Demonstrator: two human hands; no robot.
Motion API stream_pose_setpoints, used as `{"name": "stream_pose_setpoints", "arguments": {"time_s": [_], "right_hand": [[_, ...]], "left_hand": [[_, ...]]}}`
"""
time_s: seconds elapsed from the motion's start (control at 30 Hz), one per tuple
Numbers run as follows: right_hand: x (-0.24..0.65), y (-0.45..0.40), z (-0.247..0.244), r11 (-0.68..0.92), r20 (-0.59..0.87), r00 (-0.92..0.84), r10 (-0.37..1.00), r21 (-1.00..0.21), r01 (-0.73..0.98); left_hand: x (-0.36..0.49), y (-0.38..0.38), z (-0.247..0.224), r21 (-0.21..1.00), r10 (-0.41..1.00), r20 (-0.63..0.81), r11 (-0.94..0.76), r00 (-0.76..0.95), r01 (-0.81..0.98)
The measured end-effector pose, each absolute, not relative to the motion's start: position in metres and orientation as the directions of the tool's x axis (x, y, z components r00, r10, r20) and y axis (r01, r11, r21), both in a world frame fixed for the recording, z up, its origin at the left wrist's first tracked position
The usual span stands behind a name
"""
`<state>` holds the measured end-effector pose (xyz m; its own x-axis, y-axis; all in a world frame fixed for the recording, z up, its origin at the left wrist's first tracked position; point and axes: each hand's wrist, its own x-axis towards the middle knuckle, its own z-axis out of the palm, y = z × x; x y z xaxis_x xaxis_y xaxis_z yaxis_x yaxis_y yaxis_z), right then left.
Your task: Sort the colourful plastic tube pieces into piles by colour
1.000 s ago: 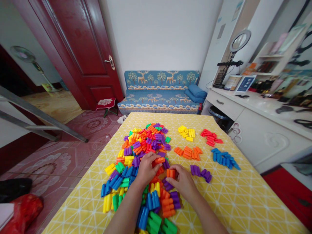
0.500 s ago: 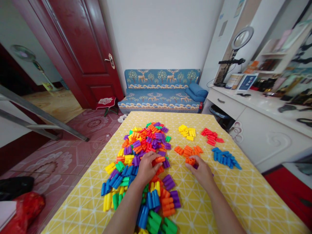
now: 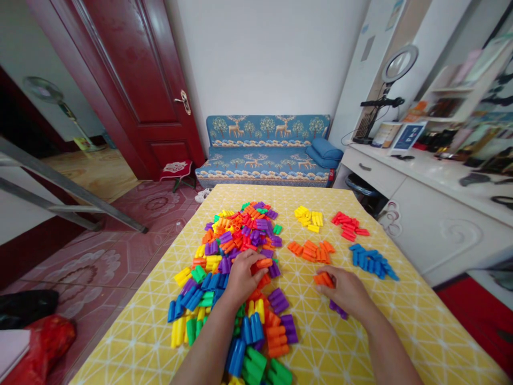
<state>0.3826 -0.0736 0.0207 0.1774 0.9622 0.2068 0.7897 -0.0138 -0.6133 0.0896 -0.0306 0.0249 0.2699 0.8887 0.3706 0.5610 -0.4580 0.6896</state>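
My left hand [image 3: 243, 277] rests at the right side of a mixed heap of plastic building blocks [image 3: 224, 248], fingers closed on an orange block [image 3: 264, 263]. Toward the right, my right hand [image 3: 345, 290] pinches another orange block [image 3: 323, 279] just above the tablecloth. A purple block [image 3: 339, 309] lies partly hidden under that hand. Just beyond it is a group of orange blocks [image 3: 310, 250]. Farther back sit a yellow group [image 3: 308, 218] and a red group [image 3: 348, 225], with a blue group [image 3: 372, 261] to the right.
The table has a yellow patterned cloth [image 3: 320, 353]. Behind it stands a blue sofa [image 3: 264, 155] against the wall. A white dresser [image 3: 436, 214] is on the right; a red door [image 3: 128, 80], a small stool [image 3: 176, 170] and a metal ladder [image 3: 76, 187] are on the left.
My right hand has moved right and toward me with its orange block, away from the orange group. More of the purple block now shows. My left hand has stayed in place.
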Motion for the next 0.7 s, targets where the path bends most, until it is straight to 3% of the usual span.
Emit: {"name": "stream_pose_setpoints", "arguments": {"time_s": [0.13, 0.27, 0.43, 0.57, 0.7], "right_hand": [[0.369, -0.057, 0.017, 0.096, 0.2, 0.02, 0.98, -0.553, 0.827], [0.36, -0.043, 0.003, 0.14, 0.291, 0.048, 0.956, -0.591, 0.795], [0.364, -0.038, -0.005, 0.228, 0.505, 0.121, 0.855, -0.574, 0.787], [0.365, -0.046, 0.003, 0.157, 0.586, 0.206, 0.784, -0.508, 0.847], [0.363, -0.056, 0.012, 0.025, 0.519, 0.231, 0.823, -0.439, 0.898]], "left_hand": [[0.09, -0.031, 0.026, 0.692, 0.889, 0.365, -0.458, 0.276, 0.558], [0.09, -0.031, 0.028, 0.696, 0.892, 0.362, -0.452, 0.272, 0.558], [0.09, -0.032, 0.028, 0.692, 0.887, 0.363, -0.462, 0.287, 0.554], [0.09, -0.031, 0.028, 0.69, 0.888, 0.363, -0.459, 0.281, 0.56], [0.09, -0.031, 0.027, 0.691, 0.89, 0.362, -0.457, 0.279, 0.56]]}}
